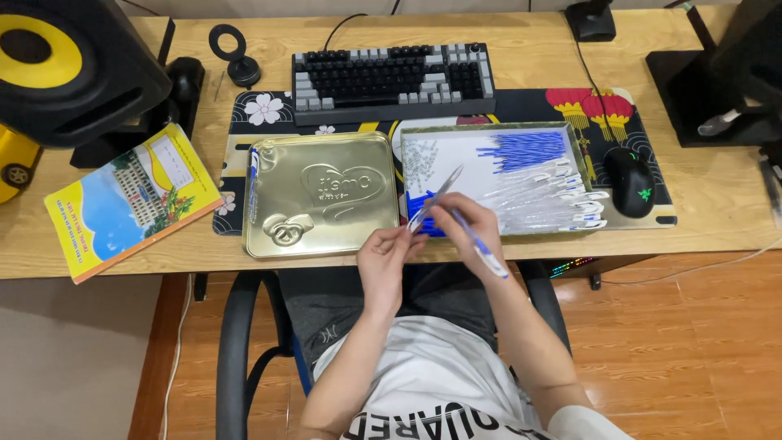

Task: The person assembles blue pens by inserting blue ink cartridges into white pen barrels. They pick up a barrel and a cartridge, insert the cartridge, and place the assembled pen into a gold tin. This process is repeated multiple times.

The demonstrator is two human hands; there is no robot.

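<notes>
Left hand: left hand (383,259) raised over the desk edge, just below the tray corner; fingers pinch the lower end of a clear pen barrel (436,198); barrel slants up and to the right, its tip over the tray.
Right hand: right hand (466,222) beside the left, touching it near the fingertips; closed around a blue-and-white pen (481,244); pen runs down and to the right across the palm, its end past the wrist.
Parts tray: shallow rectangular tray (489,129) with a white floor, on the desk mat, right of the tin; blue refills (523,151) heaped at the upper right; clear barrels with white and blue ends (554,195) piled along the right side; small pale bits (421,156) at the upper left, too small to identify.
Tin lid: gold metal tin lid (321,194) with embossed relief, flat on the mat, left of the tray; one blue pen (253,183) lies along its left rim.
Desk: wooden desk (717,195); dark keyboard (394,78) behind tin and tray; black mouse (630,181) right of the tray; yellow booklet (130,200) at the left; black speaker with yellow cone (69,61) at the far left.
</notes>
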